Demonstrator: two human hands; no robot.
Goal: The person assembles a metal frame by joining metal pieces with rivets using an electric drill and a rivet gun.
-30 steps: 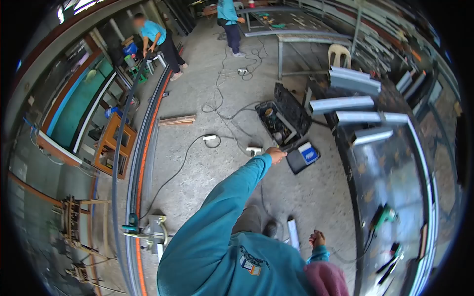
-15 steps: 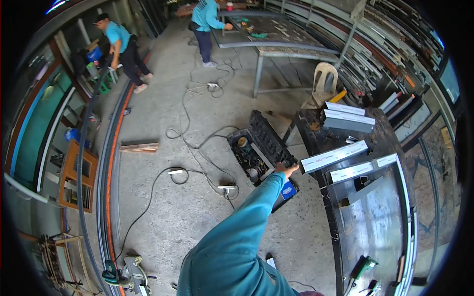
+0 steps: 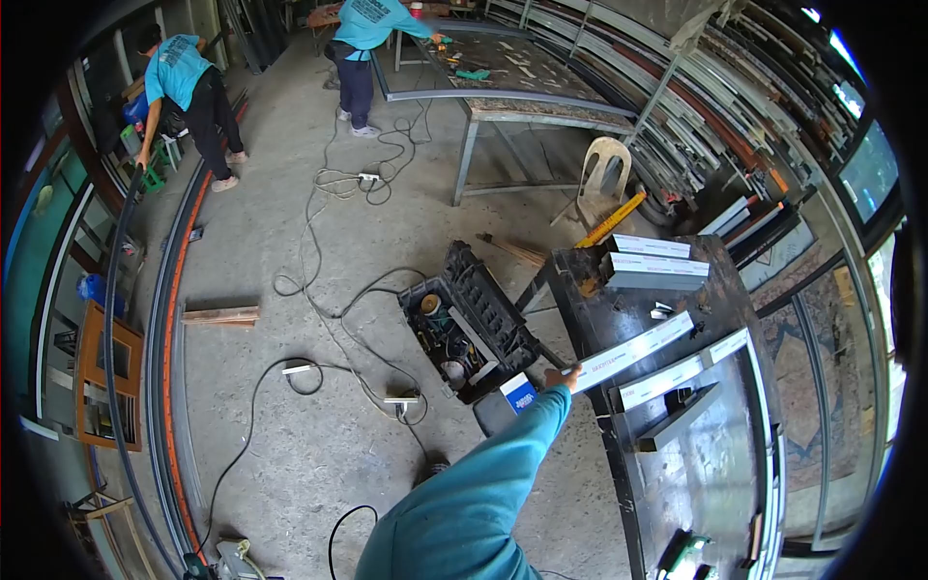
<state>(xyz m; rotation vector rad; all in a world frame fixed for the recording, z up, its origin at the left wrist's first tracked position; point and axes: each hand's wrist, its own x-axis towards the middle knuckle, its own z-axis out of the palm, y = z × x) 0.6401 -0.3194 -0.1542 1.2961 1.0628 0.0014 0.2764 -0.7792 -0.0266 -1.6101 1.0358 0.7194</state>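
My left hand [image 3: 563, 377] reaches out to the right at the end of a stretched teal sleeve [image 3: 483, 474]. Its fingers are closed round the near end of a grey metal profile [image 3: 633, 350] covered in white printed film. That profile lies across the dark workbench [image 3: 633, 464], its end sticking out past the left edge. Just in front of it lies a second film-covered profile [image 3: 667, 382], with a short grey channel piece [image 3: 677, 420] beside it. My right hand is out of view.
An open black toolbox [image 3: 464, 329] with tools sits on the floor left of the bench. Cables and a power strip [image 3: 401, 399] trail nearby. One co-worker [image 3: 184, 87] bends over long profiles at left; another [image 3: 367, 39] stands by the far table. A plastic chair [image 3: 604, 179] stands behind.
My left hand has moved from just short of the profile's end to a grip on it. The left co-worker has bent lower. The whole view has shifted.
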